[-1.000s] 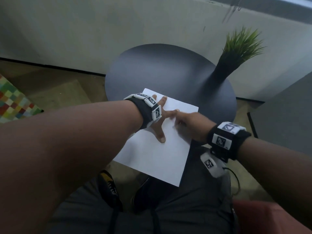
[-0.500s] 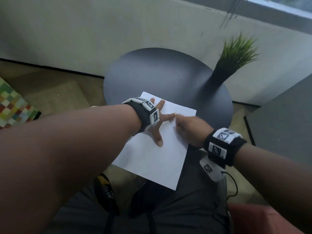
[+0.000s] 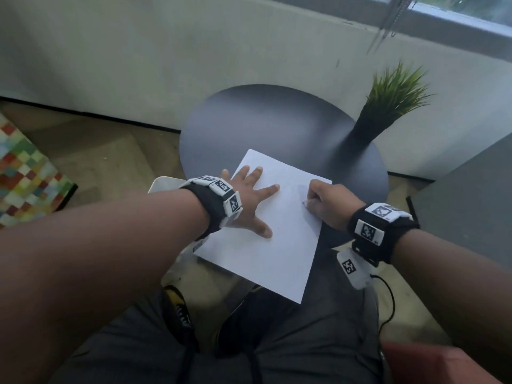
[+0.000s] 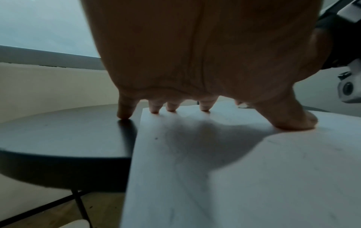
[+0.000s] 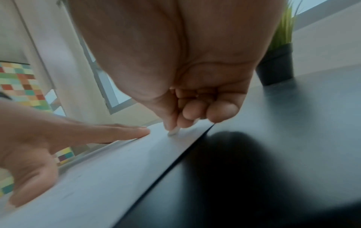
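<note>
A white sheet of paper (image 3: 277, 245) lies on a round dark table (image 3: 263, 120), its near end hanging over the table edge. My left hand (image 3: 249, 195) is spread flat on the sheet's left part, with fingertips (image 4: 204, 108) and thumb pressing on it; the little finger touches the table. My right hand (image 3: 324, 200) is curled near the sheet's right edge. Its thumb and forefinger pinch a small white piece (image 5: 173, 131), perhaps an eraser, whose tip touches the paper (image 5: 97, 177). Faint grey marks show on the paper (image 4: 234, 169).
A potted grass plant (image 3: 388, 106) in a black pot stands at the table's far right. A wall with a window is behind. A chequered coloured cushion (image 3: 25, 173) sits on the floor at left. My legs and shoes are under the table's near edge.
My right hand has drawn away from the left index fingertip toward the sheet's right edge. The left hand stays spread on the paper.
</note>
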`<control>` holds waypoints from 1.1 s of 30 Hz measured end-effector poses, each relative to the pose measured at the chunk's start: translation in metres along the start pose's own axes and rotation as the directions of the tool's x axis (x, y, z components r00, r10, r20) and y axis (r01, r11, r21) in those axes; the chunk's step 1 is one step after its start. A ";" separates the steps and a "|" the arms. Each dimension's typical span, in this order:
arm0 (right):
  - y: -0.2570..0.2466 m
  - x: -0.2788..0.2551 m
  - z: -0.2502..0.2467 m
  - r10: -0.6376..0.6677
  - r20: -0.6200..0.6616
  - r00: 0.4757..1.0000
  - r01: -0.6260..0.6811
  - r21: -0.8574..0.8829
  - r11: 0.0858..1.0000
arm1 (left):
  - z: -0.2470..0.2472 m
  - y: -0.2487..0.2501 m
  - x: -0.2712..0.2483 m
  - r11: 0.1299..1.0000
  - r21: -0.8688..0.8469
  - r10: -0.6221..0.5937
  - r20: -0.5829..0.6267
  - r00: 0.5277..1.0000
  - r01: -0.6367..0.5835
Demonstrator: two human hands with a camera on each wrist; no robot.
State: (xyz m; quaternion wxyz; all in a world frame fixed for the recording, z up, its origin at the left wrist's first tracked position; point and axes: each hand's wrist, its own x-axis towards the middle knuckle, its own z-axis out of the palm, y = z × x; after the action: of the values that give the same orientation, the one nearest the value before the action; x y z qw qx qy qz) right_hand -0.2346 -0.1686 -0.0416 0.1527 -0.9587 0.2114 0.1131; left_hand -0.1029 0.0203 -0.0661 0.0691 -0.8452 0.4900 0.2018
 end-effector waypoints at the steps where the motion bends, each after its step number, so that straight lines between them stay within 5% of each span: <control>1: -0.007 -0.001 0.005 -0.022 -0.024 0.999 0.022 -0.004 1.000 | 0.001 0.000 0.000 1.000 0.005 0.001 0.008 1.000 -0.001; 6: -0.055 -0.027 0.030 -0.329 0.108 0.938 0.337 -0.067 0.939 | 0.001 -0.002 0.003 1.000 0.011 0.012 0.038 0.999 -0.012; 10: -0.024 0.013 0.008 -0.081 -0.052 0.995 0.079 -0.048 0.996 | 0.003 -0.003 0.005 1.000 0.000 0.008 0.023 1.000 -0.008; 12: -0.021 0.016 0.008 -0.057 -0.084 0.995 0.051 -0.068 0.996 | 0.004 -0.003 0.005 1.000 -0.006 0.003 0.024 1.000 -0.003; 16: -0.052 -0.014 0.023 -0.342 0.106 0.934 0.349 -0.055 0.936 | 0.006 -0.004 0.005 1.000 -0.019 0.003 0.016 1.000 -0.003; 21: -0.023 0.017 0.001 -0.092 -0.068 0.993 0.091 -0.027 0.996 | 0.006 -0.003 0.006 0.999 -0.032 -0.006 0.020 1.000 0.006; 26: -0.059 -0.014 0.026 -0.321 0.121 0.939 0.327 -0.033 0.945 | 0.005 -0.003 0.004 0.999 -0.038 0.001 0.018 1.000 0.000; 33: 0.005 0.013 -0.001 -0.034 0.013 0.999 0.034 0.053 0.998 | -0.005 -0.021 -0.007 0.998 -0.016 0.056 0.061 0.997 -0.056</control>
State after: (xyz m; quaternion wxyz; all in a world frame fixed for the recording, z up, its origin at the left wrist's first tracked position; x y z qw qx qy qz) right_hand -0.2250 -0.1787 -0.0454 0.1814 -0.9570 0.1969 0.1115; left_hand -0.0863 0.0352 -0.0602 0.0724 -0.8250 0.5097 0.2329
